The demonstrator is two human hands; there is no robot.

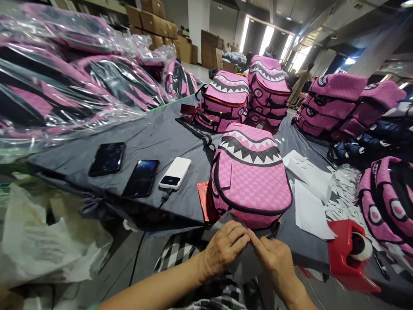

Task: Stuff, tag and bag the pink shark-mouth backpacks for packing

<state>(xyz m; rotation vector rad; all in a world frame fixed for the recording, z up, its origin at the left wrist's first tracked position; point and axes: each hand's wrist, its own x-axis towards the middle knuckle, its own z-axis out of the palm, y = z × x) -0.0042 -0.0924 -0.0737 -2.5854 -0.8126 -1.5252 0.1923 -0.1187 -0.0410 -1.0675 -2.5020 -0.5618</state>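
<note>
Both hands meet at the near edge of a pink backpack (254, 172) with a shark-mouth print, which lies on the grey-covered table (180, 129). My left hand (226, 245) has its fingers bent together over a thin greyish translucent sheet (247, 262). The fingertips of my right hand (272, 256) pinch close against those of the left, at the sheet's upper part. The sheet hangs below and between the hands, over the lap. A red shiny tag (204, 200) sticks out at the backpack's left side.
Two phones (107, 158) (141, 177) and a white power bank (176, 173) lie at the left. White paper sheets (311, 211) and a red tape dispenser (345, 254) are at the right. More pink backpacks (222, 101) stand behind; plastic-wrapped ones (48, 86) are piled at the left.
</note>
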